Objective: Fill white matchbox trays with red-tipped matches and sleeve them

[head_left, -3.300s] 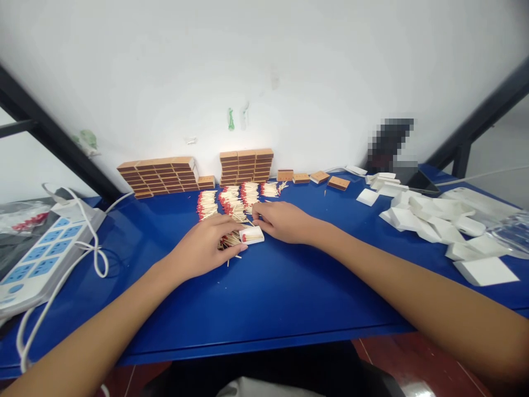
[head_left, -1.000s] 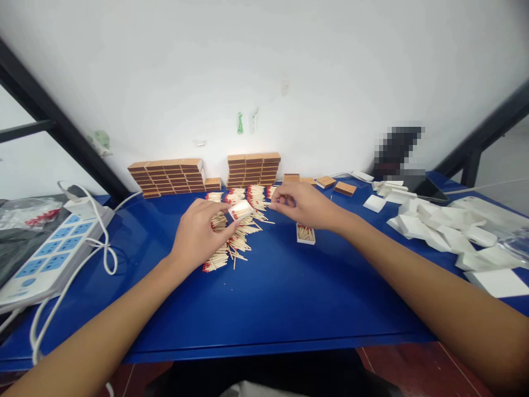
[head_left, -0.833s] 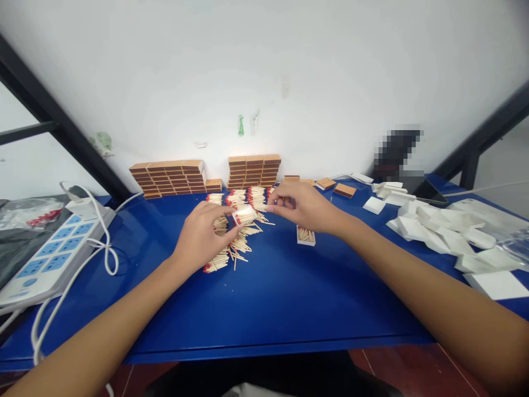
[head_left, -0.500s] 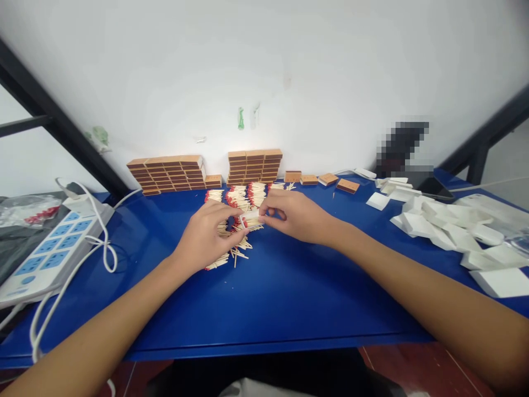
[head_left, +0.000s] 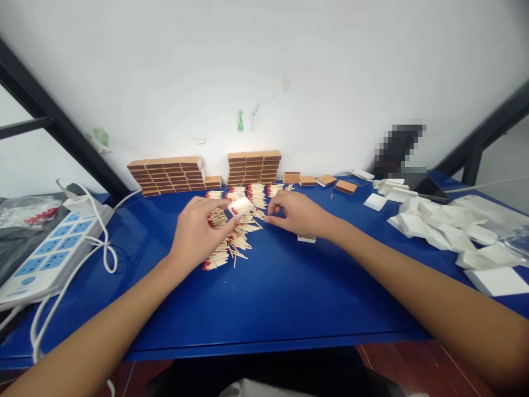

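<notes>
My left hand (head_left: 202, 223) pinches a small white matchbox tray (head_left: 240, 206), tilted so that the red-tipped matches inside show. Below and behind it, loose matches (head_left: 237, 238) lie in a heap with several bundles on the blue table. My right hand (head_left: 295, 212) is just right of the heap, thumb and fingers drawn together by the ends of some matches. What sits between those fingertips, if anything, is too small to make out. Under my right wrist, partly hidden, is another small tray (head_left: 306, 239) on the table.
Closed matchboxes stand in a left stack (head_left: 171, 175) and a middle stack (head_left: 253, 168) along the wall, with several single matchboxes (head_left: 346, 187) to their right. White empty trays (head_left: 440, 223) pile up at right. A power strip (head_left: 53, 248) with cables is at left.
My right hand has come away from the tray, slightly to the right. The tray, still in my left hand, has risen a little and its matches show more. The tray under my right wrist has come into view.
</notes>
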Demonstrator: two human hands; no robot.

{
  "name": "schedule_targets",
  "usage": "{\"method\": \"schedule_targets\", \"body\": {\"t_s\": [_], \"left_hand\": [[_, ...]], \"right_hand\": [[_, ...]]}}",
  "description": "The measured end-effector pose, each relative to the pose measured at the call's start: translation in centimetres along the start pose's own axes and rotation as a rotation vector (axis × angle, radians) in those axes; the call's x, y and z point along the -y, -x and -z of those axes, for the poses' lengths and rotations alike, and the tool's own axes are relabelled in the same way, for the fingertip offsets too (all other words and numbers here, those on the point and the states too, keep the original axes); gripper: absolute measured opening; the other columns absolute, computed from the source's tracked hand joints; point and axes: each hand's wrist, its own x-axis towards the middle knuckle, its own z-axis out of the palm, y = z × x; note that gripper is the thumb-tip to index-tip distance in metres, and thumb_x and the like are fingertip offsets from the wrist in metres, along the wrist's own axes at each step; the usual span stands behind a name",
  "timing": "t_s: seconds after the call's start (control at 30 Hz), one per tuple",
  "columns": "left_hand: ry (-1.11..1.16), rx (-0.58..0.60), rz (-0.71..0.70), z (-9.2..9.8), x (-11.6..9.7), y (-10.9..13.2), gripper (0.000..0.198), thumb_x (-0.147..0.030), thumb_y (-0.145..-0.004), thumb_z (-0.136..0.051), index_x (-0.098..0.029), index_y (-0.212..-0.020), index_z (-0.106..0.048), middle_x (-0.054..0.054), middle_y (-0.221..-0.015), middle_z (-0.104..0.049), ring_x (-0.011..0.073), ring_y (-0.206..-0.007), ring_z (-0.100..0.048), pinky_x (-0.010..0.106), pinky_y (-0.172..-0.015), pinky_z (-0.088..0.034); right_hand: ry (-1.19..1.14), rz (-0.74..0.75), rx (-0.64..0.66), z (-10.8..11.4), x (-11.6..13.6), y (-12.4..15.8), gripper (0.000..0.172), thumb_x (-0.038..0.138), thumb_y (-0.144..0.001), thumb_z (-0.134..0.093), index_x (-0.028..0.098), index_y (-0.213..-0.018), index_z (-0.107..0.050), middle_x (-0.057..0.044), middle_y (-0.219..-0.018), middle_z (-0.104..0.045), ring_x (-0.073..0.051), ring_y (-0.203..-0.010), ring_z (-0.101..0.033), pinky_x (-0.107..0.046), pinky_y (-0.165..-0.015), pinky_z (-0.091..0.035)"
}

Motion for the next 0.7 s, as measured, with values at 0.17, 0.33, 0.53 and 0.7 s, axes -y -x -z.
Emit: {"method": "schedule_targets", "body": {"t_s": [0.17, 0.33, 0.53, 0.7], "left_hand": [[0.013, 0.013, -0.022, -0.1, -0.2, 0.1, 0.023, -0.036, -0.087, -0.078, -0.022, -0.105, -0.076, 0.003, -0.103, -0.080, 0.0244, -0.096, -0.068, 0.037, -0.086, -0.053], [0.019, 0.002, -0.021, -0.1, -0.3, 0.2, 0.022, -0.034, -0.087, -0.078, -0.022, -0.104, -0.077, 0.002, -0.101, -0.080, 0.0238, -0.095, -0.067, 0.037, -0.085, -0.052], [0.031, 0.000, -0.020, 0.0, -0.5, 0.1, 0.022, -0.035, -0.087, -0.077, -0.022, -0.104, -0.077, 0.003, -0.102, -0.080, 0.0244, -0.096, -0.068, 0.037, -0.087, -0.052], [0.030, 0.003, -0.016, -0.1, -0.6, 0.1, 0.022, -0.036, -0.088, -0.077, -0.022, -0.104, -0.077, 0.003, -0.102, -0.080, 0.0249, -0.098, -0.068, 0.038, -0.089, -0.052]], "right_hand": [[0.027, -0.062, 0.101, -0.3, 0.0, 0.3, 0.017, 0.031, -0.093, -0.070, 0.020, -0.081, -0.068, -0.005, -0.085, -0.069, -0.018, -0.075, -0.058, -0.030, -0.064, -0.037], [-0.037, -0.089, -0.020, -0.7, 0.6, 0.0, 0.016, 0.031, -0.095, -0.067, 0.020, -0.083, -0.066, -0.004, -0.084, -0.069, -0.017, -0.075, -0.058, -0.029, -0.065, -0.037], [-0.049, -0.076, -0.145, -2.7, 1.2, -0.3, 0.015, 0.028, -0.096, -0.065, 0.019, -0.085, -0.062, -0.005, -0.091, -0.067, -0.017, -0.078, -0.058, -0.029, -0.069, -0.038], [-0.044, -0.049, -0.113, -3.1, 1.1, -0.2, 0.009, 0.027, -0.096, -0.065, 0.020, -0.092, -0.062, -0.005, -0.098, -0.067, -0.017, -0.082, -0.060, -0.028, -0.070, -0.038]]}}
